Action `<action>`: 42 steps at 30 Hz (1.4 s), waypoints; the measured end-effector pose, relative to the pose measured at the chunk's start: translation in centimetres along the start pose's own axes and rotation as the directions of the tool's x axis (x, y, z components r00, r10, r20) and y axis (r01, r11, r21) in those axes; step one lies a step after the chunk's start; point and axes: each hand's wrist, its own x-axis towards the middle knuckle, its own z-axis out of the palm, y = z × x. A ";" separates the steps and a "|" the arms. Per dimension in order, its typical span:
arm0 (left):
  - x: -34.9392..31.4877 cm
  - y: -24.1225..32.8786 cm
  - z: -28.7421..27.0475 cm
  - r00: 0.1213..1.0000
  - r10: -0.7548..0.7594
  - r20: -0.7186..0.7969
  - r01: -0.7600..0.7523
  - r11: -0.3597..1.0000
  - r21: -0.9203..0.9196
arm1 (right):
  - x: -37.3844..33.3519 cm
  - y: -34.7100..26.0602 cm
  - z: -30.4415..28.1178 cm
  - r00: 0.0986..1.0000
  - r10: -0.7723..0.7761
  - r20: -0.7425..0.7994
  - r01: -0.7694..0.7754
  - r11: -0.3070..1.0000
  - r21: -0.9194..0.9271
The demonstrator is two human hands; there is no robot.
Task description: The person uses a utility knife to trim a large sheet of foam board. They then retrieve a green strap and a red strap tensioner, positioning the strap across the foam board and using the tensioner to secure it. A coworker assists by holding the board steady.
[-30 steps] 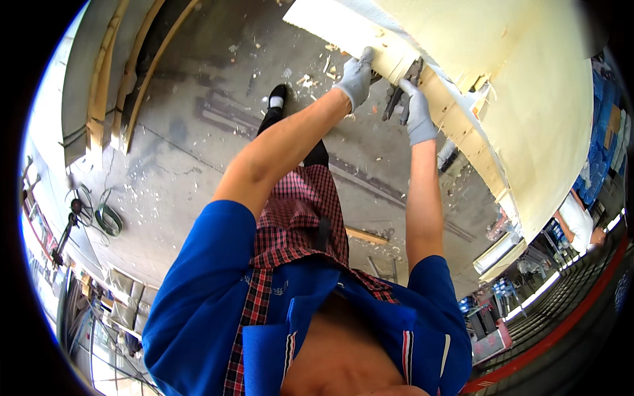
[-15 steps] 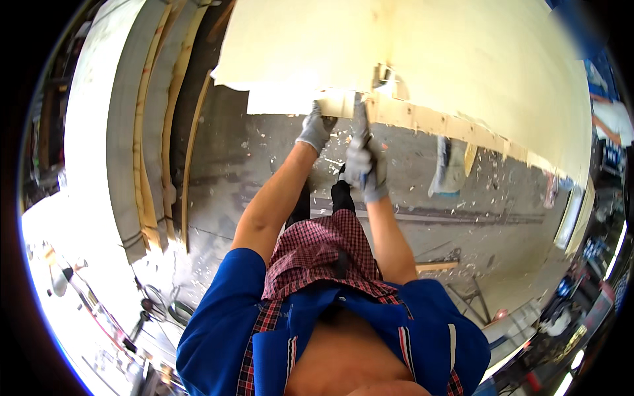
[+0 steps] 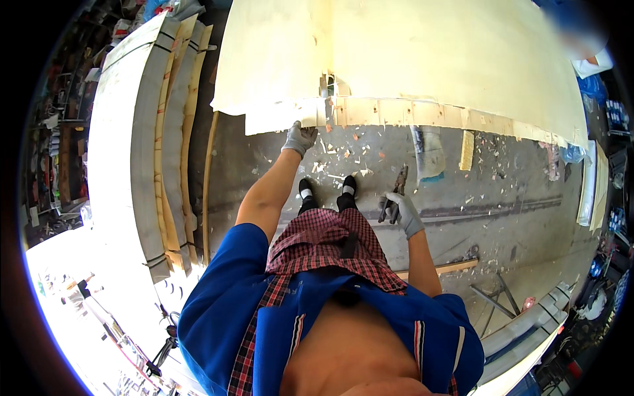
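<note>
A large pale wooden panel (image 3: 409, 53) lies before me, with a wood strip (image 3: 396, 111) along its near edge. My left hand (image 3: 302, 140), in a grey glove, is closed on the panel's near edge at the left, a finger over the top and the other fingers partly hidden beneath. My right hand (image 3: 408, 214), also gloved, holds dark metal pliers (image 3: 401, 178) over the floor, away from the panel. Their jaws point toward the panel and their handles are spread. A notch (image 3: 327, 86) with torn wood breaks the panel just right of my left hand.
Long stacked boards (image 3: 146, 145) stand along the left. Wood chips are scattered over the grey floor (image 3: 370, 152) around my feet. A clear plastic piece (image 3: 429, 155) and a short wood piece (image 3: 467, 150) lie by the panel's edge. A metal stand (image 3: 498, 297) is at the lower right.
My right hand has drawn the pliers back from the panel's edge, toward me and to the right. My left hand stays at the edge. The view has shifted slightly.
</note>
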 end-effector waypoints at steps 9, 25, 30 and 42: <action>-6.7 -0.4 0.2 0.985 0.104 0.135 -0.154 0.884 0.442 | -1.7 -3.0 1.5 0.973 -0.200 0.116 0.219 0.956 -0.196; -16.6 10.3 17.1 0.257 0.482 0.838 -0.232 -0.811 0.537 | -0.4 -38.0 6.9 0.153 -0.987 0.043 0.132 -0.023 -0.991; -14.7 8.8 16.5 0.253 0.429 0.867 -0.091 -0.882 0.463 | 7.1 -38.1 2.9 0.097 -0.995 -0.005 -0.109 -0.006 -0.994; -15.7 9.2 16.1 0.240 0.452 0.859 -0.088 -0.871 0.483 | 9.7 -35.0 3.6 -0.037 -0.997 0.067 -0.050 -0.065 -0.997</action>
